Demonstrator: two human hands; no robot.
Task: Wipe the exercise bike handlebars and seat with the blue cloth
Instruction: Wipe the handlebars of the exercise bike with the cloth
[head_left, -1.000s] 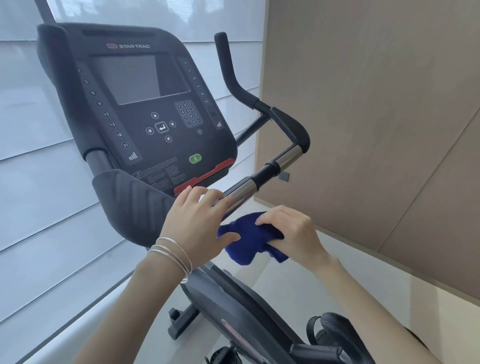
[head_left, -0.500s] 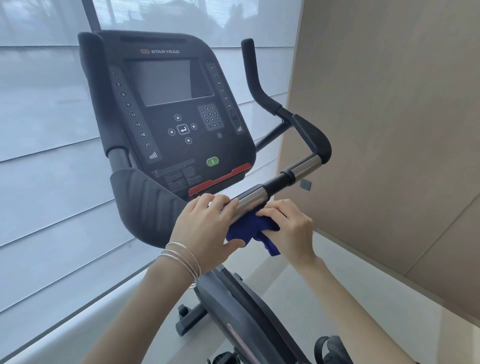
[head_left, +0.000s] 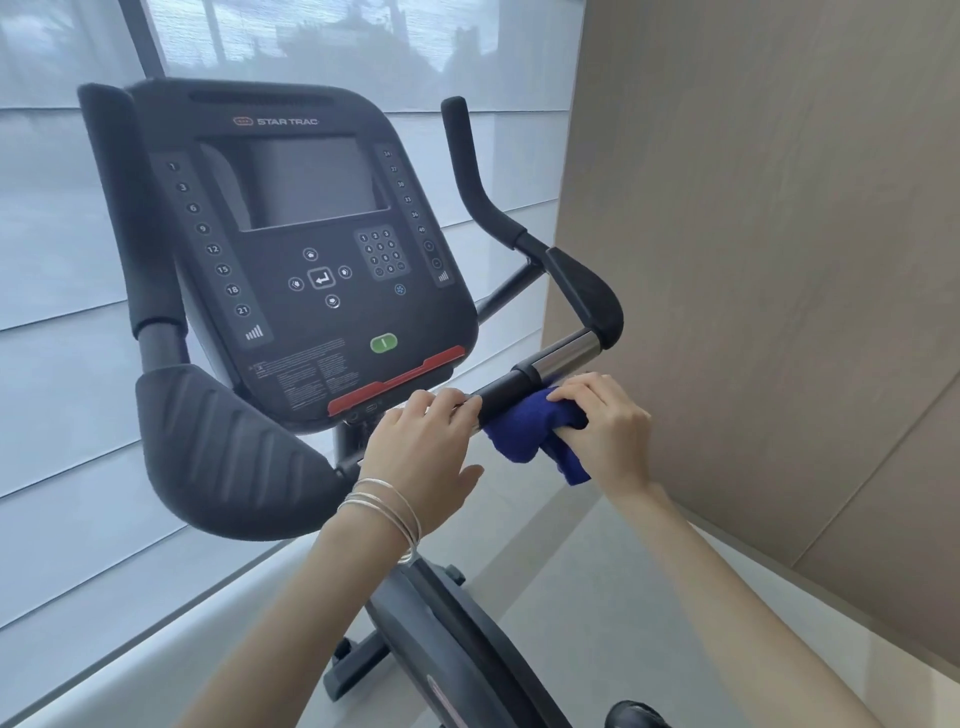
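Observation:
The exercise bike's right handlebar (head_left: 563, 353) runs from under the console out to a black curved grip, with chrome and black sections. My right hand (head_left: 605, 426) presses the bunched blue cloth (head_left: 524, 434) against the underside of the black section of this bar. My left hand (head_left: 421, 447), with thin bracelets on the wrist, grips the same bar just left of the cloth. The left handlebar pad (head_left: 223, 452) is a broad black paddle at lower left. The seat is out of view.
The black console (head_left: 311, 249) with screen, keypad and green button stands right behind the bar. A beige wall (head_left: 779, 260) is close on the right. Window blinds (head_left: 52, 260) fill the left. The bike frame (head_left: 457, 649) slopes down below my arms.
My right hand has slid the blue cloth outward along the right handlebar, from next to my left hand to the black section. The left hand stays gripping the bar.

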